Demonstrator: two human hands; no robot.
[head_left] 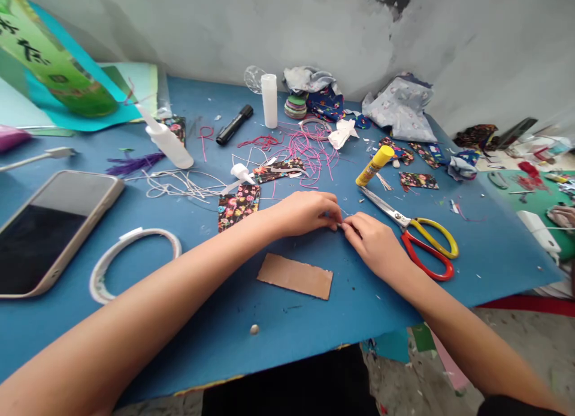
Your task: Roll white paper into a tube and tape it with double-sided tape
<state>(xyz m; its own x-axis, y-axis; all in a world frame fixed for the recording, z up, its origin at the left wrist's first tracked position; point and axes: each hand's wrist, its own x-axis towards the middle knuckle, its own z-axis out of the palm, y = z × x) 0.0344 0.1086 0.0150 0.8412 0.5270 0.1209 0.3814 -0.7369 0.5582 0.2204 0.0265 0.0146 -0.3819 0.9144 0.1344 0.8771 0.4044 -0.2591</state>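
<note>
A tiny pale thing (340, 225) is pinched by the fingertips of the left hand (311, 213) and the right hand (375, 239), over the blue table (377, 311), just past a piece of brown cardboard (294, 276). What the tiny thing is cannot be made out, but the grip of each hand looks closed on it. Some cutting looks done, as flowered cloth (239, 206) is seen in small pieces and pink string (309, 152) is strewn about. The work on the tiny thing looks unfinished, since it is held by both hands. Nothing is stuck on top of the cardboard, and how much is left to do cannot be told. The scissors (404, 220) are laid beside the right hand, and a yellow glue stick (375, 164) is set near their tip. A white glue bottle (169, 143) is fitted with a pointed spout, but what is inside is not shown. The insides of the white tube (269, 105) and the big green container (58, 63) are hidden too.
</note>
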